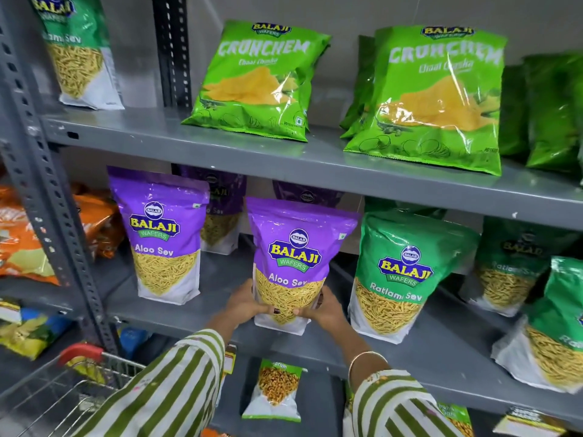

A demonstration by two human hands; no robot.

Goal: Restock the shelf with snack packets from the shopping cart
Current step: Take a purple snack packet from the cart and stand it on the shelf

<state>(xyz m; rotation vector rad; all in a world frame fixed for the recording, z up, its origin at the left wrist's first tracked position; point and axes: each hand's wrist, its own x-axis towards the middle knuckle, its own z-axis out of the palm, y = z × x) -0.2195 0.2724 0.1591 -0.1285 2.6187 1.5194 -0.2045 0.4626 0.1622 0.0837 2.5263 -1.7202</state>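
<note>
A purple Aloo Sev packet (296,247) stands upright near the front of the grey middle shelf (426,367). My left hand (244,302) grips its lower left side and my right hand (326,307) grips its lower right side, thumbs across the front. A second purple Aloo Sev packet (162,234) stands to the left, with more purple packets behind. The wire shopping cart (72,389) with a red handle sits at the bottom left, and a yellow packet shows in it.
Green Ratlami Sev packets (403,272) stand right of my hands. Green Crunchem bags (262,80) lean on the upper shelf. Orange packets (19,234) lie beyond the perforated upright (47,197) at left. A small packet (277,389) stands on the lower shelf.
</note>
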